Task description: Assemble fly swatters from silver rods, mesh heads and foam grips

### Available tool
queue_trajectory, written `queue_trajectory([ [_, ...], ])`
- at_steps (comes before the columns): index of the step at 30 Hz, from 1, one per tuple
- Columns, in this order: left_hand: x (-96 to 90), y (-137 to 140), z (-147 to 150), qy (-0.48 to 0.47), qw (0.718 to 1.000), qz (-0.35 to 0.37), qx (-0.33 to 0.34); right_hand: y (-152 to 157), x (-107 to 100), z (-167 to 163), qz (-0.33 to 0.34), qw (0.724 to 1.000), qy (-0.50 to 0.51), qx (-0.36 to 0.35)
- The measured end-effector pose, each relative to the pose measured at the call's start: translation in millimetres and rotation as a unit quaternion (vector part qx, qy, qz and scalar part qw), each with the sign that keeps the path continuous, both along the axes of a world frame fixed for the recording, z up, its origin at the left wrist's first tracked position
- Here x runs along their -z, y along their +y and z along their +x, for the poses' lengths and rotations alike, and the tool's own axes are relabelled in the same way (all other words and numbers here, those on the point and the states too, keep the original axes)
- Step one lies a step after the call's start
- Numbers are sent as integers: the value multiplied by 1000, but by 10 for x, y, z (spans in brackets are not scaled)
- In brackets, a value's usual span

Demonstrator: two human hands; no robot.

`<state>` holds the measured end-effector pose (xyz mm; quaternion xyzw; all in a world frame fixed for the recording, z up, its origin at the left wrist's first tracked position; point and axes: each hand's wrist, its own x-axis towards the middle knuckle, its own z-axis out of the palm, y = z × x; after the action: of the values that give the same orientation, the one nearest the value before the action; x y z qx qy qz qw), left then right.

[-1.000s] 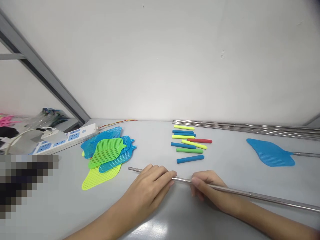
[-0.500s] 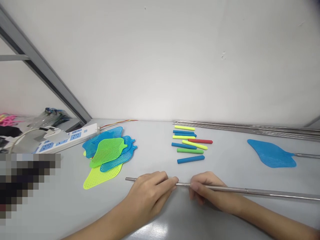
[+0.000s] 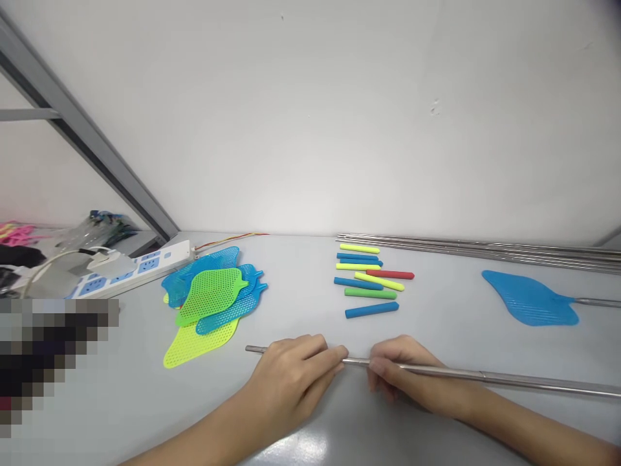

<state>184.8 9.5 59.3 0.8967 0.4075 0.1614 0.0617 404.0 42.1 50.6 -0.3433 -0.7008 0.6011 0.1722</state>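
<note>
My left hand (image 3: 303, 372) is closed over a thin metal telescopic rod (image 3: 436, 370), whose narrow end pokes out to the left of the fist. Close by, my right hand (image 3: 405, 372) pinches the same rod between thumb and fingers, and the thicker part runs off past the right edge. A short bare stretch of rod shows between the two hands. Beyond them lie several coloured grip sleeves, among them a blue sleeve (image 3: 372, 310), a green sleeve (image 3: 370, 294) and a red sleeve (image 3: 391, 274). On the left is a pile of perforated fly swatter heads, a green one (image 3: 213, 296) on top.
At the right lies a blue swatter head (image 3: 531, 301) joined to a metal rod. Several more metal rods (image 3: 485, 252) rest along the wall. A white power strip (image 3: 167, 260) with a plug stands at the left, near a grey metal frame (image 3: 104, 139).
The rod has slid slightly to the right at its thicker end, with both hands still on it. The view has shifted a little; the other things lie as before.
</note>
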Motion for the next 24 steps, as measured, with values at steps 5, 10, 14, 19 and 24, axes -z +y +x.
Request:
queue_trajectory([
  [5,-14,-5,2,0,1000,-17,-2,4,1,3,4,1000,-10,0],
  [10,-25,-1,-3,12,999,-46,-1,9,-18,9,4,1000,-10,-9],
  [14,-19,2,-9,14,998,-58,0,19,-30,3,-9,1000,-10,-15],
  [19,-26,7,0,16,997,-69,0,29,-5,3,-17,1000,-3,-20],
  [24,-28,14,4,23,996,-84,0,29,-7,9,-32,999,-4,-23],
])
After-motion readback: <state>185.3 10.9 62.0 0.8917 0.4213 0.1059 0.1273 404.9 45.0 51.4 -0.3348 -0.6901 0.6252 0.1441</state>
